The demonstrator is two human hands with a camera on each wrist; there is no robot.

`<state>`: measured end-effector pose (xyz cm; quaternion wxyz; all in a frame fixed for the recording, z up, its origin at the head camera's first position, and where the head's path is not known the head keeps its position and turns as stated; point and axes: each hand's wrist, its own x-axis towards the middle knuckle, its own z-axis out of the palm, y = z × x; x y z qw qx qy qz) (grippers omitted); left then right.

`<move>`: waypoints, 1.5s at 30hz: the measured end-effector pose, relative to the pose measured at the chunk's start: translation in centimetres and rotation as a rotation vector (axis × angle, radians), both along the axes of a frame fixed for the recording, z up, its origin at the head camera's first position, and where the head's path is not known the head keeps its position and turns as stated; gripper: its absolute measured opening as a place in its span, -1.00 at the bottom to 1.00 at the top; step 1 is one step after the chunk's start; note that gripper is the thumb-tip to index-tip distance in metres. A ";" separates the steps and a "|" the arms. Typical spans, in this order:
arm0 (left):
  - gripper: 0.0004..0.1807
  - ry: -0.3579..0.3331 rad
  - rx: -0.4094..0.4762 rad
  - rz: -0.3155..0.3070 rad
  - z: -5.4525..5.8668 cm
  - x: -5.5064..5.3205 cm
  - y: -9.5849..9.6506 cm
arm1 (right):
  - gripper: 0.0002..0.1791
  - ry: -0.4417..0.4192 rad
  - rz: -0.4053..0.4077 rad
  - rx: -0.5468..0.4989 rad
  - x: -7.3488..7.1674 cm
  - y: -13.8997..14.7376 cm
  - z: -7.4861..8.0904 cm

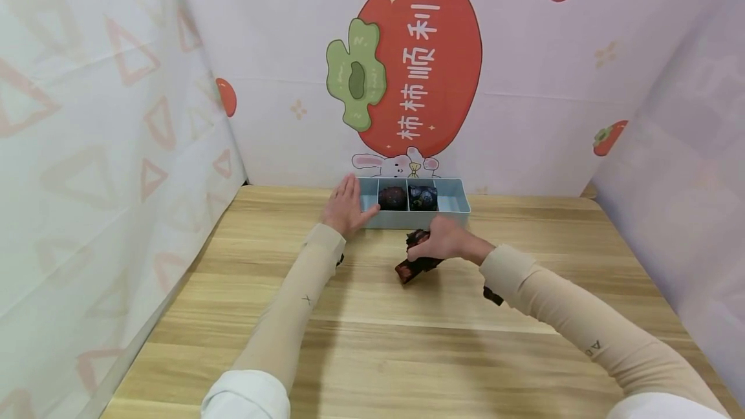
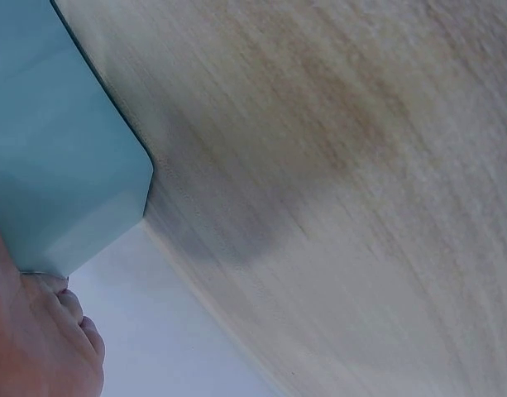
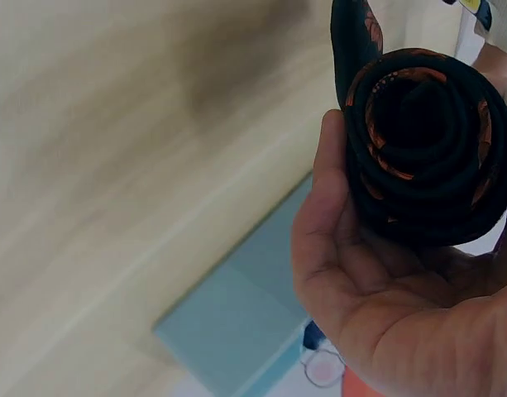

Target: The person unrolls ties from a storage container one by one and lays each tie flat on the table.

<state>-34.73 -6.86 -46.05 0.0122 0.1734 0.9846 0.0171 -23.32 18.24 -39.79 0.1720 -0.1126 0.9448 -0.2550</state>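
A light blue divided box (image 1: 401,220) stands at the back of the table, against the wall cloth. Two dark rolled neckties, one brownish (image 1: 392,198) and one navy patterned (image 1: 422,198), sit in its middle compartments. My left hand (image 1: 345,207) rests against the box's left end, fingers extended and thumb along the front rim. In front of the box my right hand (image 1: 443,239) grips a dark necktie with orange-red patterns (image 1: 414,267). The right wrist view shows this necktie (image 3: 435,157) as a spiral roll with a loose end, cupped by fingers and thumb.
The box's outer left and right (image 1: 451,196) compartments show bare blue floors. Beneath lies a wood-grain table (image 1: 378,341). White printed cloth (image 1: 279,134) closes off the back and both sides.
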 end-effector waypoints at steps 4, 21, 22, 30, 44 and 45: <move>0.11 0.006 0.002 0.001 0.4 0.2 -0.1 | -0.41 -0.037 -0.061 -0.025 0.2 -0.7 -1.6; 0.14 0.007 0.001 -0.010 0.4 -0.1 -0.7 | -0.36 -0.113 -0.190 -0.021 1.0 -2.8 -4.4; 0.14 0.007 0.005 -0.009 0.4 -0.1 -0.7 | -0.36 -0.109 -0.193 -0.011 1.1 -2.9 -4.4; 0.13 0.002 0.081 -0.023 0.7 -0.1 -0.8 | -0.38 -0.083 -0.226 0.051 1.0 -3.0 -4.2; -0.07 0.027 0.295 -0.101 1.8 2.8 -2.4 | -0.26 -0.022 -0.233 -0.001 1.6 -1.0 -3.7; -0.11 0.043 0.297 -0.110 1.8 3.2 -2.4 | -0.26 -0.014 -0.234 0.001 1.7 -0.7 -3.7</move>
